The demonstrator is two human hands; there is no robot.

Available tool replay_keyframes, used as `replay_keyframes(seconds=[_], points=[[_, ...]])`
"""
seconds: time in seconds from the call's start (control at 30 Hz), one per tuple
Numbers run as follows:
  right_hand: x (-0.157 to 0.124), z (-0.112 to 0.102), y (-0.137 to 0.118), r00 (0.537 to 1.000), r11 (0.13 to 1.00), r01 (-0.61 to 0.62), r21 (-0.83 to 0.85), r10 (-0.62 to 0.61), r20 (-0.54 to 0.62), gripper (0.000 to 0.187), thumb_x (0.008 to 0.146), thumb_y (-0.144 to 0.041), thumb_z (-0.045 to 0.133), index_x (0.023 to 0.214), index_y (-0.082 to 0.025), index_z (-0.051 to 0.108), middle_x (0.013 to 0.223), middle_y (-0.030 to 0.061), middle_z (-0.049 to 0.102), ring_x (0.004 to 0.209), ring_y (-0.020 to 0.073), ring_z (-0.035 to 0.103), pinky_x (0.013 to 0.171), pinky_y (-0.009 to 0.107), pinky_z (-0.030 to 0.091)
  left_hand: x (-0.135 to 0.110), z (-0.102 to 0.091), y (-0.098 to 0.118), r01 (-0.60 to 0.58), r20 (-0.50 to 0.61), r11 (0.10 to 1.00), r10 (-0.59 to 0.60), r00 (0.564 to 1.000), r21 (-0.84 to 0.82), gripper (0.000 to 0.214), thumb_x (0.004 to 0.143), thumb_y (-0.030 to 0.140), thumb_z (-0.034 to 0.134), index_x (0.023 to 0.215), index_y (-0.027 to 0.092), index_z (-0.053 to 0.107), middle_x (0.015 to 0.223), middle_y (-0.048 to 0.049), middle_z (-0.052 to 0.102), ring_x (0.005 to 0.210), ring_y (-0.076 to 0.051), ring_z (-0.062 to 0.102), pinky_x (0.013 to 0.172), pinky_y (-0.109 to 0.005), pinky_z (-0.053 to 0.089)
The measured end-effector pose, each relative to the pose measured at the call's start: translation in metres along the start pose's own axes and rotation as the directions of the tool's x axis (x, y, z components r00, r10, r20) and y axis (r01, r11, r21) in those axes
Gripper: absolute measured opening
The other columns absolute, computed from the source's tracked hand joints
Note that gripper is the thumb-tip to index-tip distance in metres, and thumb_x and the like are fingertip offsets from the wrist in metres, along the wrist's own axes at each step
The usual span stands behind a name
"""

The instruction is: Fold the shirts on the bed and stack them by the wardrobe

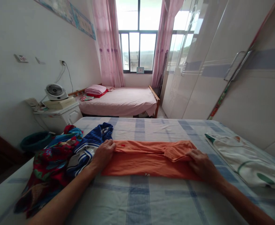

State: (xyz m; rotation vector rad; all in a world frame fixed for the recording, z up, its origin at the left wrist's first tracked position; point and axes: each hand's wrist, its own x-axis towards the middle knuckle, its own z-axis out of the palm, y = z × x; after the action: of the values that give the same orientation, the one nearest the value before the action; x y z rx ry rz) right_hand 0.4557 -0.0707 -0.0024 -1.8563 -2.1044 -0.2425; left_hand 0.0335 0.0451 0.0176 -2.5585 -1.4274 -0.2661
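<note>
An orange shirt point(149, 157) lies folded into a long band across the middle of the checked bed point(137, 200), its ends pinched by the left hand point(104, 153) and right hand point(201, 164), with a blue striped garment point(90, 147) and a floral cloth point(50, 165) toward the bed's left edge and a white garment point(245, 161) toward its right.

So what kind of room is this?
Most likely a bedroom at home: a checked bed up close, a pink bed by the window, and a tall wardrobe along the right wall. An orange garment lies on the near bed.
</note>
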Motion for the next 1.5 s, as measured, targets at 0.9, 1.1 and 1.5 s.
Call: replay_keyframes(seconds=[0.9,1.1,1.5], points=[[0.026,0.057,0.028,0.97,0.959,-0.208,-0.191,0.227,0.083,0.064,0.088,-0.051,0.027,0.135,-0.011,0.044,0.142,0.0139,0.04,0.134,0.0266,0.03,0.109,0.044,0.023,0.006,0.044,0.028,0.151,0.061,0.978,-0.143,0.988,-0.147,0.06,0.091,0.05,0.034,0.136,0.012,0.042,0.144,-0.0145,0.037,0.136,-0.026,0.027,0.11,-0.042,0.023],[0.026,0.06,0.03,0.981,0.97,-0.167,-0.175,0.181,0.066,0.061,0.088,-0.049,0.027,0.132,-0.012,0.047,0.141,0.014,0.04,0.134,0.0268,0.03,0.109,0.046,0.024,0.007,0.043,0.032,0.152,0.062,0.978,-0.145,0.988,-0.143,0.062,0.09,0.052,0.032,0.136,0.011,0.042,0.143,-0.0143,0.039,0.136,-0.026,0.028,0.11,-0.04,0.022],[0.025,0.056,0.025,0.983,0.965,-0.153,-0.211,0.17,0.063,0.06,0.088,-0.048,0.027,0.132,-0.011,0.048,0.14,0.0145,0.042,0.133,0.0273,0.032,0.109,0.043,0.024,0.0,0.011,0.01,0.438,0.077,0.896,-0.434,0.898,-0.065,0.039,0.091,0.044,0.034,0.095,0.015,0.059,0.091,-0.013,0.067,0.086,-0.023,0.064,0.074,-0.031,0.045]])
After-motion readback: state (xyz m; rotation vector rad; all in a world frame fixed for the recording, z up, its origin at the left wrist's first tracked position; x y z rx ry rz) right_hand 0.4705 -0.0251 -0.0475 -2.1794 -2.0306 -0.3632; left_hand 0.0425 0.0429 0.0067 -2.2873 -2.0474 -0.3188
